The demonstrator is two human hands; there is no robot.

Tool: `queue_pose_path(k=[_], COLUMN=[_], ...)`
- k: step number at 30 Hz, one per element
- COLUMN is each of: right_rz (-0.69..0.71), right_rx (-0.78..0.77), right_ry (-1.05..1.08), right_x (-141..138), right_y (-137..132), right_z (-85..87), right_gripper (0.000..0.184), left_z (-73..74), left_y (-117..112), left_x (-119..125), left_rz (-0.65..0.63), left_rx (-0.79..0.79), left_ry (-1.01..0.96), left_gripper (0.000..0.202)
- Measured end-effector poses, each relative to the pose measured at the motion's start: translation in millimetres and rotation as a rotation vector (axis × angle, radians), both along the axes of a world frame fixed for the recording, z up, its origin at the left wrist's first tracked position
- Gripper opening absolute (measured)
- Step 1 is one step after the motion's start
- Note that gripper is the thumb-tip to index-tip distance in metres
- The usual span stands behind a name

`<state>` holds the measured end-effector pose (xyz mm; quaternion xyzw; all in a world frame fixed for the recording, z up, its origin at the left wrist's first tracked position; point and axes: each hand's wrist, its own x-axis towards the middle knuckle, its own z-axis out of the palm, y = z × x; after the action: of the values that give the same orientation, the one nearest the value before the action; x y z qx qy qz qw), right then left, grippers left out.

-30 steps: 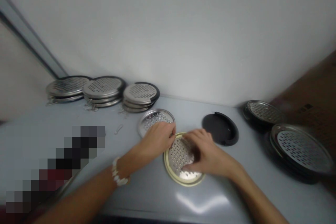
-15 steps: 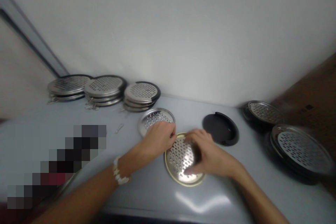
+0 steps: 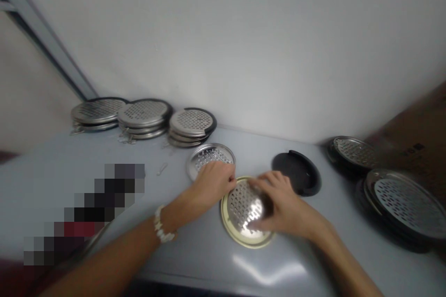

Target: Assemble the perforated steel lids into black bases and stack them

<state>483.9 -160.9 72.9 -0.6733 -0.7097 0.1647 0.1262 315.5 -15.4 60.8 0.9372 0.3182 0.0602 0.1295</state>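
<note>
A round perforated metal disc (image 3: 243, 206) lies inside a brass-coloured ring (image 3: 240, 239) on the grey table. My left hand (image 3: 214, 183) is curled, its fingertips pinching at the disc's upper left rim. My right hand (image 3: 278, 204) lies over the right side of the disc, thumb and fingers bent around its edge. Just behind my left hand lies a second perforated metal disc (image 3: 211, 154), flat on the table. A black round cap (image 3: 297, 172) sits to the right of my hands.
Three stacks of perforated discs (image 3: 145, 116) stand along the white wall at the back left. More discs on black bases (image 3: 400, 195) sit at the right, beside a brown box (image 3: 418, 134). A small wire clip (image 3: 161, 168) lies left of the loose disc. A pixelated patch covers the lower left.
The view has drifted slightly left. My right hand's fingers have shifted a little on the disc; my left hand stays pinched at its rim.
</note>
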Motion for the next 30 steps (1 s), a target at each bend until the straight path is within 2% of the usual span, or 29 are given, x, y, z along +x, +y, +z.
queue_pose_path(k=[6,12,20,30], right_rz=[0.013,0.011,-0.025,0.023], right_rx=[-0.012,-0.041,-0.06,-0.055], right_ry=[-0.003,0.05,-0.006,0.014], right_x=[1.0,-1.8,-3.2,-2.2], right_y=[-0.9,-0.8,-3.0,-2.4], right_z=[-5.0,-4.4,-4.5,-8.6], right_gripper=[0.092,0.087,0.101,0.095], left_z=[0.1,-3.9,-2.2,-5.7], left_y=[-2.3,-3.0,-5.0,-6.5], left_x=[1.8,2.0,3.1,4.9], left_rz=[0.013,-0.001,0.004,-0.004], left_rx=[0.005,0.014,0.01,0.011], left_ry=[0.016,0.011,0.03,0.028], left_gripper=[0.013,0.013,0.017,0.018])
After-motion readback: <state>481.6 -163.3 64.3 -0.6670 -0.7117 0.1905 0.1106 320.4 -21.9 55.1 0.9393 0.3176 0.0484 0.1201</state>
